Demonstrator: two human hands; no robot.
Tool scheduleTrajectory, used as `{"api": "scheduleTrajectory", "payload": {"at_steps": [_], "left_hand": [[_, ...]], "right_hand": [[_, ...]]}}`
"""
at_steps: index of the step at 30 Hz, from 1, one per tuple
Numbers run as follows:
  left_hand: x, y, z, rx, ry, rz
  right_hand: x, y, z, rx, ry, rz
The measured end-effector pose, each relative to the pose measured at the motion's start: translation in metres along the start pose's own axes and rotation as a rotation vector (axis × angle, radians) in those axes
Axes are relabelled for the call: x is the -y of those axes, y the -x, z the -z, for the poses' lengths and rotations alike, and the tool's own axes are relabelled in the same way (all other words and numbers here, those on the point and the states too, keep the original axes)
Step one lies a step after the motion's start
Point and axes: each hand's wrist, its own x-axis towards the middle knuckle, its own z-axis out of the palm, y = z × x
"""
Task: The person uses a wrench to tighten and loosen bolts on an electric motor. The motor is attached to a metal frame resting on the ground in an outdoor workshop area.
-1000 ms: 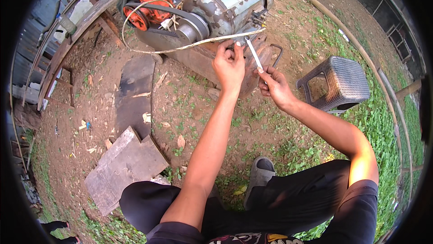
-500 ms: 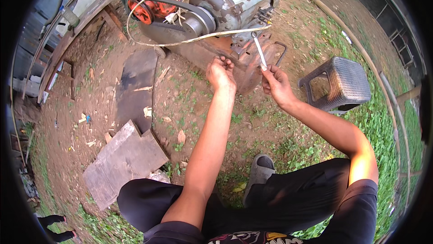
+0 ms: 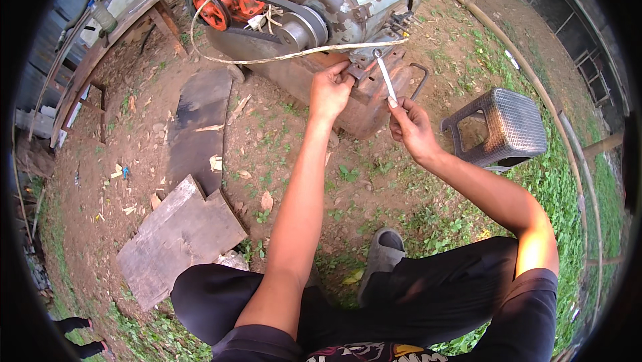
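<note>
My right hand is closed round one end of a silver wrench. The wrench's ring end points up and away, over the rusty metal base below the motor. At the near side of that base, my left hand has its fingers curled together against a small dark metal bracket. Anything pinched in those fingertips is too small or hidden to make out. Beyond both hands sits the worn grey-green electric motor, its pulley joined by a belt to a red compressor pump.
A pale cable loops across the machine's front. To the right stands a grey plastic stool. Flat boards lie on the dirt at left, near a wooden bench. Another person's feet show at lower left.
My left hand has moved up and forward from in front of the base to the metal bracket. The right hand still holds the wrench in nearly the same place.
</note>
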Motion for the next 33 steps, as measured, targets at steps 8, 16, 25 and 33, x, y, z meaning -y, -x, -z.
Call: {"api": "scheduleTrajectory", "payload": {"at_steps": [8, 16, 25, 33], "left_hand": [[0.006, -0.01, 0.005, 0.148, -0.055, -0.006], [0.001, 0.002, 0.001, 0.057, -0.136, -0.05], [-0.005, 0.002, -0.008, 0.081, 0.309, 0.113], [-0.026, -0.006, 0.025, 0.267, 0.939, 0.69]], "right_hand": [[-0.002, 0.004, 0.006, 0.005, -0.012, -0.018], [-0.004, 0.004, 0.006, 0.036, 0.004, -0.015], [-0.008, 0.001, 0.005, 0.038, 0.013, -0.002], [-0.009, 0.002, 0.005, 0.022, 0.037, 0.007]]}}
